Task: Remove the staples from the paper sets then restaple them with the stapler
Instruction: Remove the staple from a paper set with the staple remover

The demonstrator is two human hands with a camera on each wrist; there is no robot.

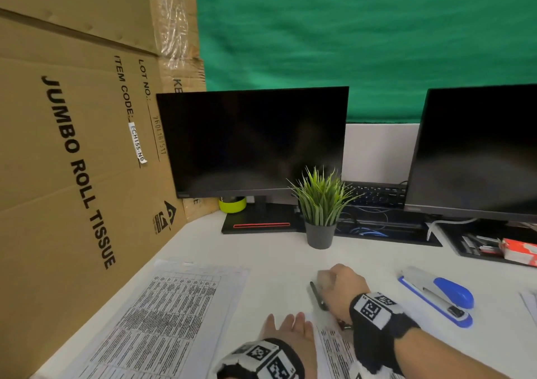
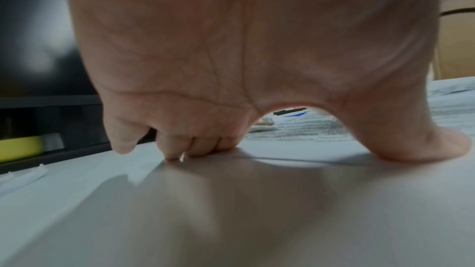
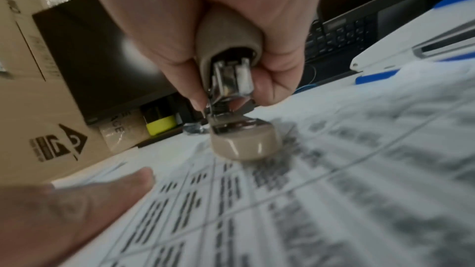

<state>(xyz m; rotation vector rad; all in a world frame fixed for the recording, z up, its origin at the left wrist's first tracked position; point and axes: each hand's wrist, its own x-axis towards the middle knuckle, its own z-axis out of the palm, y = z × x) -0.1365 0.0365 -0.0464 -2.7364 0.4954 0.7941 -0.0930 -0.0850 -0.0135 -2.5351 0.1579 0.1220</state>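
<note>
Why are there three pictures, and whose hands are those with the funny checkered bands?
There is no robot here, just a person's two hands. The bands sit on the wrists, where little cameras are worn. The wide picture comes from a camera on the person's head. The other two look along each hand.

On the white desk lie printed paper sets, a blue and white stapler and a potted plant, in front of two dark monitors.

The left hand lies flat, fingers straight, on the paper. The right hand pinches a beige staple remover, whose lower half rests on that paper.
</note>
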